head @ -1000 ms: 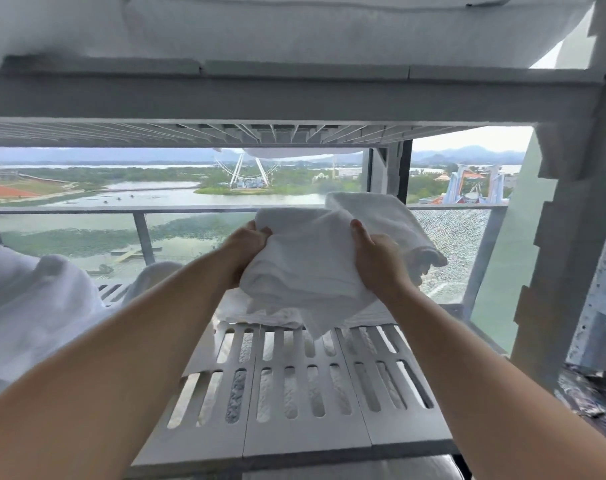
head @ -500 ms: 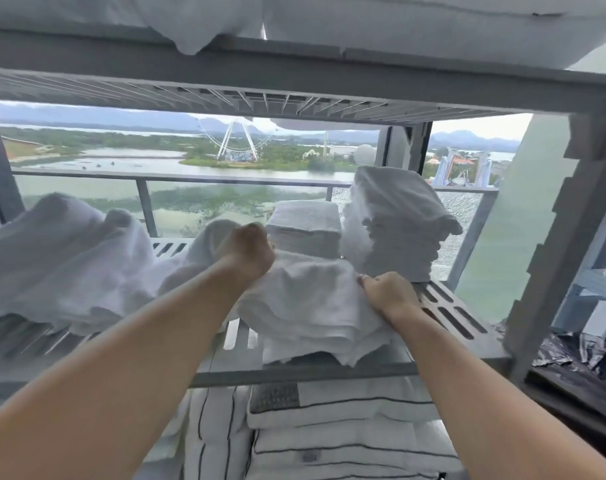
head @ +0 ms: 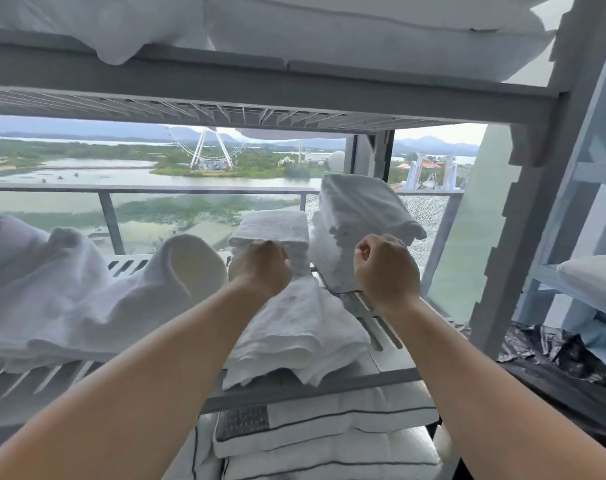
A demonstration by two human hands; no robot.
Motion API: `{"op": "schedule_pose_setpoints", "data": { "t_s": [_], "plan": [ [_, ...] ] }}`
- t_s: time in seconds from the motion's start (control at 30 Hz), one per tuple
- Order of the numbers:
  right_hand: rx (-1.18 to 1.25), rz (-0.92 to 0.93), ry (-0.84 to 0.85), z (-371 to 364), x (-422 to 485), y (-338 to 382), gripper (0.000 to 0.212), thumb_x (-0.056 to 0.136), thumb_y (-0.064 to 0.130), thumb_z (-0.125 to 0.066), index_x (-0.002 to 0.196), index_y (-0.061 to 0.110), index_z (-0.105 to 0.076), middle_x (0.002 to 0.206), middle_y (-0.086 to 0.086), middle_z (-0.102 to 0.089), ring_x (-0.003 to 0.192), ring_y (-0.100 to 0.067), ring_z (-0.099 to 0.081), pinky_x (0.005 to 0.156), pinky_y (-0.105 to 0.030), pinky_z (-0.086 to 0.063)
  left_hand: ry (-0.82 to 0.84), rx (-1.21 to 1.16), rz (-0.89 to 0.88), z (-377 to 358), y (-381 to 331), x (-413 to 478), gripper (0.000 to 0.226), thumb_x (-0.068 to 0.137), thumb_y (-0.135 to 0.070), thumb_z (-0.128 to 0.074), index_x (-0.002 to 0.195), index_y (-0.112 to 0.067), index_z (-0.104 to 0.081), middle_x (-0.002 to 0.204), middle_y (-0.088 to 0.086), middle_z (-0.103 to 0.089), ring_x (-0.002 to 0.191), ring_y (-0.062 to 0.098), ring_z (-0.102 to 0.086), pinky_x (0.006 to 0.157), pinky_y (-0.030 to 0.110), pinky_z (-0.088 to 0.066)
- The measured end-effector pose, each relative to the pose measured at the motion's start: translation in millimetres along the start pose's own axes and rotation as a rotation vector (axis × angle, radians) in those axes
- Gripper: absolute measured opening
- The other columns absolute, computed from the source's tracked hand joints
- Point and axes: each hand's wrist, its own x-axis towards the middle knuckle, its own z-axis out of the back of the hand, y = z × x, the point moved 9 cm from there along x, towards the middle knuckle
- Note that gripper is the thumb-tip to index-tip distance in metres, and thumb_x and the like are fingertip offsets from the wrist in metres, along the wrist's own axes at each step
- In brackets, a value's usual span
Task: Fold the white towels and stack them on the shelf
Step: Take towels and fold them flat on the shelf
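Two fists over the middle shelf (head: 381,375): left hand (head: 261,268) and right hand (head: 386,268), fingers curled in on both, no cloth showing in either. Just below and between them, the folded towel (head: 294,327), flat on the slats near the front rail, layered edges toward the viewer. Probably laid there as the base of a fresh pile, in front of the small stack (head: 273,226) and just beside the taller stack (head: 357,216), with the back of the shelf already taken. Set roughly square to the rail, likely for a steady footing under later towels. Off to the left, a loose heap (head: 69,299) of unfolded white towels, not yet folded.

Against half a second back: then clamped on the towel's left and right sides, easing it onto the slats; now lifted clear of it and drawn apart, the right hand above bare shelf. Towel in much the same spot, only let go. Against a full second back: then bunched in the air between both hands; now at rest. View tipped lower too, with more of the striped pillows (head: 329,427) under the shelf.
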Motion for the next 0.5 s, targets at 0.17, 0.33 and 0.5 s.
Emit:
{"op": "schedule_pose_setpoints", "data": {
  "t_s": [0.17,0.33,0.5],
  "plan": [
    [-0.105,0.04,-0.039,-3,40,-31,0.03,0.088,0.029,-0.066,0.116,0.021,-0.062,0.119,-0.01,-0.061,0.116,-0.033,-0.051,0.098,-0.044,-0.039,-0.043,-0.146,0.003,-19,-38,31,0.027,0.096,-0.039,-0.054,0.114,-0.022,-0.066,0.115,0.002,-0.069,0.106,0.025,-0.063,0.08,0.036,-0.052],
    [-0.343,0.034,0.209,-43,76,-69,0.058,0.086,0.029,-0.062,0.141,0.027,-0.042,0.142,-0.017,-0.042,0.13,-0.038,-0.036,0.107,-0.051,-0.033,-0.06,-0.236,0.062,-42,-75,71,0.038,0.096,-0.048,-0.053,0.121,-0.022,-0.064,0.122,0.005,-0.065,0.111,0.026,-0.061,0.088,0.04,-0.053],
    [-0.333,-0.054,0.239,-66,93,-92,0.051,0.087,0.017,-0.055,0.135,0.027,-0.042,0.139,-0.018,-0.046,0.129,-0.042,-0.042,0.107,-0.055,-0.034,-0.072,-0.136,0.151,-66,-94,101,0.051,0.098,-0.051,-0.045,0.114,-0.009,-0.069,0.13,0.015,-0.049,0.115,0.035,-0.054,0.089,0.044,-0.05]
  ]
}}
